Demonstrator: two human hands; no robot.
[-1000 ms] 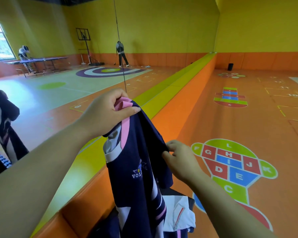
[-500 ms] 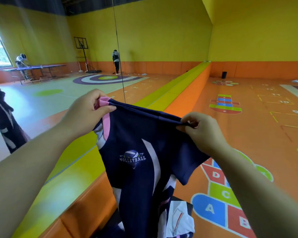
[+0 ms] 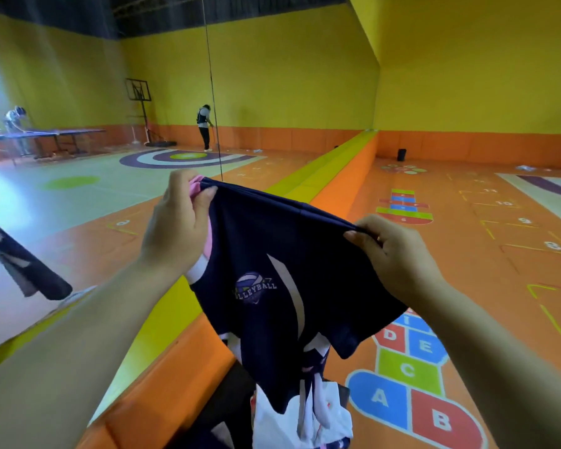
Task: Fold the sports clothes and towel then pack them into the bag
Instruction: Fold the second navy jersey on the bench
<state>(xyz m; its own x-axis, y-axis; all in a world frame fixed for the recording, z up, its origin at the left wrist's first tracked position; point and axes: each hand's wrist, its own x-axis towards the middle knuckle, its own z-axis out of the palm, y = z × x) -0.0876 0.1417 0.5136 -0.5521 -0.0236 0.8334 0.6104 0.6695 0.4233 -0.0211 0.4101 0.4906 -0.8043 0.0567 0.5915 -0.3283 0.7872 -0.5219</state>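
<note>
Both hands stretch the navy fabric volleyball jersey with pink trim (image 3: 272, 251) in the air: the left hand (image 3: 177, 231) pinches its pink-edged corner, the right hand (image 3: 399, 259) pinches the top edge. The smooth cloth could slip from such small pinches, and its hem could drag the crumpled white garment (image 3: 282, 422) just below. The orange-and-yellow padded ledge (image 3: 169, 361) lies lower left; ahead and rightward looks free.

Two arms in shot, and no clothing showing on either. The left forearm (image 3: 62, 351) is bare right to the frame's edge, as is the right forearm (image 3: 506, 358). The left hand (image 3: 175, 222) and right hand (image 3: 399, 257) are ungloved, with short thumbnails.
</note>
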